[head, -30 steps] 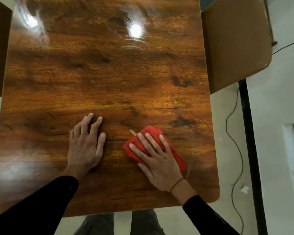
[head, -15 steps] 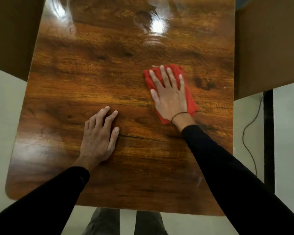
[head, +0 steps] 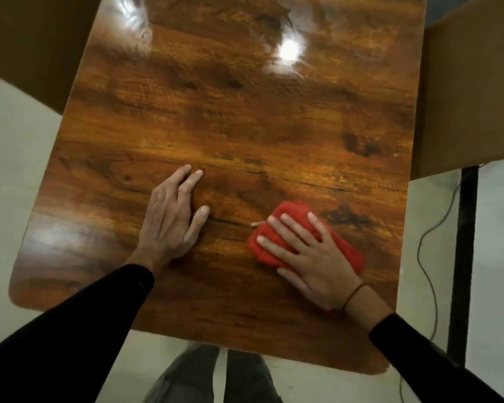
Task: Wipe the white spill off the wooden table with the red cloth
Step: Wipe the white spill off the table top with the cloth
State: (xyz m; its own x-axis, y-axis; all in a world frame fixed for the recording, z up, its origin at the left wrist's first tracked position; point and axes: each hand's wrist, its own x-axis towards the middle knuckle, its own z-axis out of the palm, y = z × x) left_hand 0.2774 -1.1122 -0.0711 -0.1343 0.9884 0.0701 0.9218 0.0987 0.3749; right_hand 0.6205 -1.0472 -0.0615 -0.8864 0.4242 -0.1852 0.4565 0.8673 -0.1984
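Wood-grain bench [head: 245, 126], glossy and dark amber, fills most of the frame, with a bright lamp glare [head: 288, 49] near the top centre and a fainter sheen at the upper left.

Right hand [head: 312, 257] lies in the lower right of the frame, flat on the red cloth [head: 291, 210]. Its fingers [head: 282, 228] are straight and spread wide, pointing toward the upper left, pressing the cloth down on the bench. The cloth is folded into a thick pad; it shows beyond the fingertips, along the hand's right side, and a little by the wrist. A thin dark band [head: 354, 295] circles that wrist just above a black sleeve [head: 419, 353].

Left hand [head: 172, 219] rests palm down on bare wood at the lower centre-left, fingers straight and close together, thumb out to the right. It holds nothing and sits well apart from the cloth. Its black sleeve [head: 70, 330] runs off the lower left corner.

White spill cannot be made out anywhere on the bench; only 1 tiny pale speck [head: 394, 155] shows near the right edge.

Brown cardboard [head: 463, 97] stands against the bench's right edge in the upper right, and another brown panel [head: 26, 53] fills the upper left. A cable [head: 428, 257] trails over the pale floor [head: 12, 170] on the right, beside a dark upright post [head: 463, 257]. Grey trouser legs [head: 192, 376] show at the bottom centre.
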